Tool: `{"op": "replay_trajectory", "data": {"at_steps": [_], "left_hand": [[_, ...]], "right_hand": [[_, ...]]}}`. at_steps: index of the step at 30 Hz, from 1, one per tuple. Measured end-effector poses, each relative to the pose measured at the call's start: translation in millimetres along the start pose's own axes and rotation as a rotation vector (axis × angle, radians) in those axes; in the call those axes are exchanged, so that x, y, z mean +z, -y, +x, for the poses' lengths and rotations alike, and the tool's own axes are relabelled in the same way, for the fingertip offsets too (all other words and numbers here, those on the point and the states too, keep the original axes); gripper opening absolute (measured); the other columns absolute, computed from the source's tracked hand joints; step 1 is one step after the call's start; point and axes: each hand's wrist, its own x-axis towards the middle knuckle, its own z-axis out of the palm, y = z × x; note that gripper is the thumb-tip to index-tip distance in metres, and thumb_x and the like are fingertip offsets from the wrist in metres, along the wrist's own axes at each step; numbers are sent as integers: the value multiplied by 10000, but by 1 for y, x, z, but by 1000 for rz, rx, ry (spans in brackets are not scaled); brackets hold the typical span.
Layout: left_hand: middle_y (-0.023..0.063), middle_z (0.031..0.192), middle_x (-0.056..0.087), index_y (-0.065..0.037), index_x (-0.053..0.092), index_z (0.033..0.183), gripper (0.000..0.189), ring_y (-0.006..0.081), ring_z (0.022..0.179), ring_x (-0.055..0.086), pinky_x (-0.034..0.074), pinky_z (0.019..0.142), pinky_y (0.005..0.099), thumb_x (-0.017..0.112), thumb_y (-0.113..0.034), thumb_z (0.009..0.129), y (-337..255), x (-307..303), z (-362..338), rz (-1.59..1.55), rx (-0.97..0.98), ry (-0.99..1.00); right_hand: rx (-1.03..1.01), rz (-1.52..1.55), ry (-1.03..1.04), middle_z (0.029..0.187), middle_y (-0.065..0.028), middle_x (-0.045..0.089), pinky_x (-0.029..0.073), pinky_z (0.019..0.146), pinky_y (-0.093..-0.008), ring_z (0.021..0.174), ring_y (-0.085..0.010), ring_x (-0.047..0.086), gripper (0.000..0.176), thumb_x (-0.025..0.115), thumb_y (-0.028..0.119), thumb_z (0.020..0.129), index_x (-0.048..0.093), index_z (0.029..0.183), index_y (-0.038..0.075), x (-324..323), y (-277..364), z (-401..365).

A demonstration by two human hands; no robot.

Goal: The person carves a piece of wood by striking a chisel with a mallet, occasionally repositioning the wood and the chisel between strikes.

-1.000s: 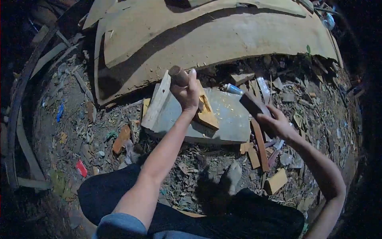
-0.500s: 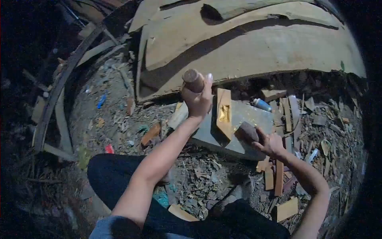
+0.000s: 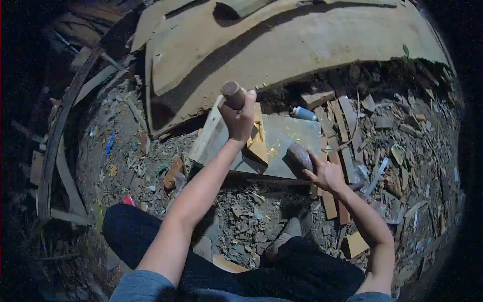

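Observation:
My left hand (image 3: 240,118) is wrapped round an upright wooden handle (image 3: 233,94); whatever is below the fist is hidden by the hand. Just beneath and to the right lies a yellowish wood block (image 3: 259,143) with a cut recess, partly covered by my left hand. It rests on a flat grey board (image 3: 284,132) sprinkled with small yellow chips. My right hand (image 3: 328,173) grips a dark, rounded mallet-like piece (image 3: 300,156) over the board's right part, apart from the block.
A large curved wood slab (image 3: 302,45) spans the back. A blue and white can (image 3: 304,114) lies at the board's far edge. Wood offcuts (image 3: 347,121) are strewn on the right, and a long curved strip (image 3: 58,136) stands at the left.
The view has shifted, so the scene sits further left. My left hand is now over the block's left part, covering some of it, where before it was beside it. Both hands keep their grips.

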Motion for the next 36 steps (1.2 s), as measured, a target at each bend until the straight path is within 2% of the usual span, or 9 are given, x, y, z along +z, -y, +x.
{"op": "replay_trajectory", "data": {"at_steps": [10, 12, 16, 19, 21, 26, 30, 33, 36], "left_hand": [[-15, 606, 453, -91, 455, 802, 171, 62, 451, 426, 351, 401, 231, 603, -17, 846, 2, 6, -3, -219, -128, -20], [-40, 600, 530, -65, 535, 721, 155, 48, 520, 518, 409, 498, 233, 637, -28, 832, -2, 1, 0, -268, -187, -25], [-34, 623, 551, -59, 552, 741, 137, 60, 561, 547, 434, 546, 237, 657, -41, 828, -3, -9, 2, -242, -200, 1], [-5, 597, 476, -77, 483, 821, 135, 71, 471, 461, 365, 428, 233, 604, -35, 861, 14, -14, -2, -105, -89, 26], [-12, 603, 485, -77, 492, 827, 126, 68, 480, 467, 366, 433, 229, 607, -37, 861, 18, -15, -7, -116, -83, 37], [-41, 625, 507, -90, 515, 787, 135, 55, 506, 479, 373, 462, 229, 621, -47, 860, 17, -19, -8, -124, -109, 50], [-58, 640, 521, -105, 518, 711, 182, 51, 549, 496, 398, 531, 252, 646, -66, 835, 19, -16, -2, -122, -51, -19], [-59, 632, 524, -104, 515, 679, 202, 55, 583, 503, 401, 565, 273, 663, -97, 816, 25, -16, 1, -71, -58, -38], [-57, 636, 527, -100, 518, 679, 199, 59, 584, 503, 400, 564, 278, 662, -97, 818, 22, -22, -1, -65, -95, -67]], "right_hand": [[-41, -18, -32, 700, -184, 657, 496, 560, -483, 627, -392, 654, 778, 660, 487, 799, 340, 1435, 176, 18, -10, 2], [-36, 6, -25, 719, -187, 659, 487, 558, -483, 639, -393, 654, 768, 666, 483, 794, 353, 1412, 151, 12, -7, 2], [-60, -14, -62, 722, -189, 658, 485, 554, -483, 631, -394, 650, 751, 675, 462, 793, 359, 1401, 153, 22, -11, 2], [-70, -4, -72, 745, -188, 664, 493, 562, -477, 637, -390, 652, 750, 679, 445, 800, 360, 1398, 126, 17, -9, -1], [0, -51, 96, 902, -237, 656, 509, 691, -493, 826, -427, 644, 735, 701, 375, 791, 355, 1375, 96, 9, -5, -1], [60, -48, 179, 913, -259, 657, 503, 729, -515, 854, -457, 631, 764, 702, 402, 787, 312, 1346, 56, 4, -3, 10], [114, -73, 136, 885, -243, 664, 506, 715, -510, 836, -429, 651, 733, 696, 383, 801, 329, 1339, 47, 5, 12, 7], [79, -112, -81, 872, -232, 659, 509, 692, -499, 808, -429, 648, 714, 710, 408, 795, 355, 1290, 37, 22, 12, -2], [109, -145, -61, 853, -222, 654, 510, 670, -498, 783, -425, 649, 651, 708, 420, 798, 383, 1210, 36, 17, 18, 7]]}}
